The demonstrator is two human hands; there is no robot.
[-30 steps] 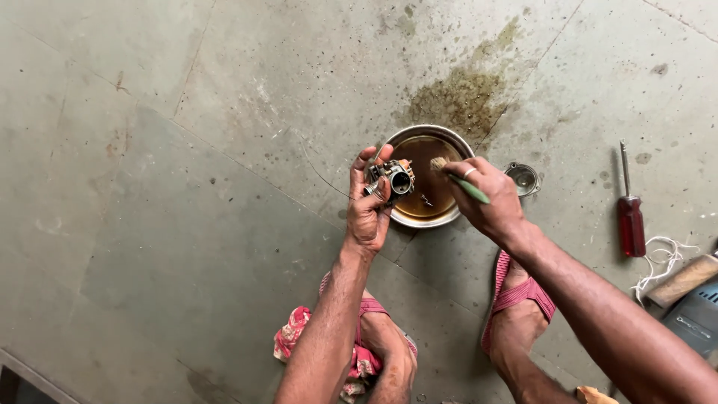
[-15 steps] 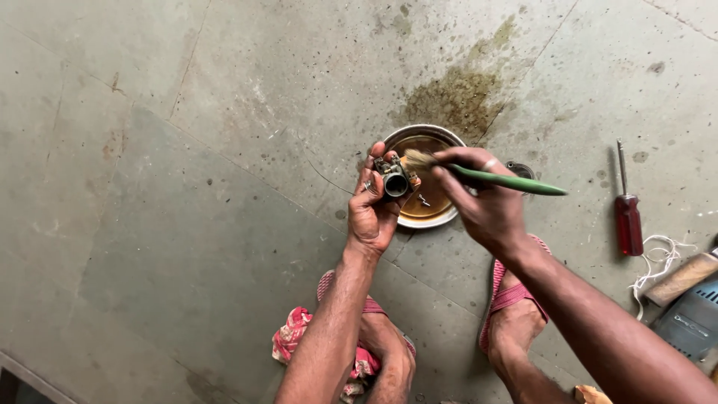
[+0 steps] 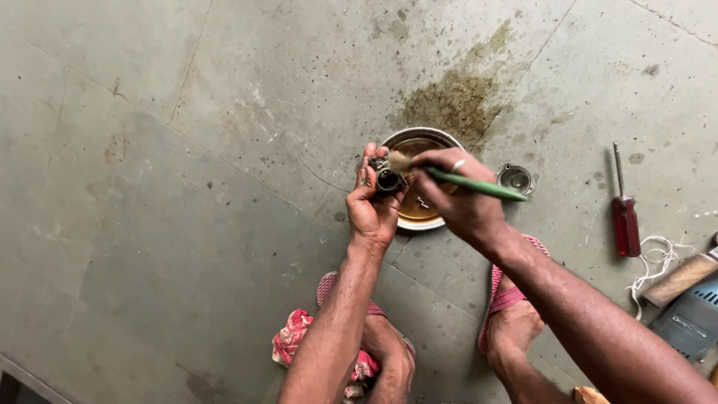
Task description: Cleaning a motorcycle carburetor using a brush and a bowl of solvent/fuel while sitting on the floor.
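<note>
Green-handled brush sits pinched in the right hand, its bristles touching a small metal engine part (likely a carburettor) that the left hand clasps over a steel bowl of brown liquid on the concrete floor. A red-handled screwdriver lies well apart.

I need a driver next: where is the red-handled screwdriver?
In the head view, the red-handled screwdriver lies on the concrete floor at far right, beyond the small round metal cup and just above the white string.
</note>
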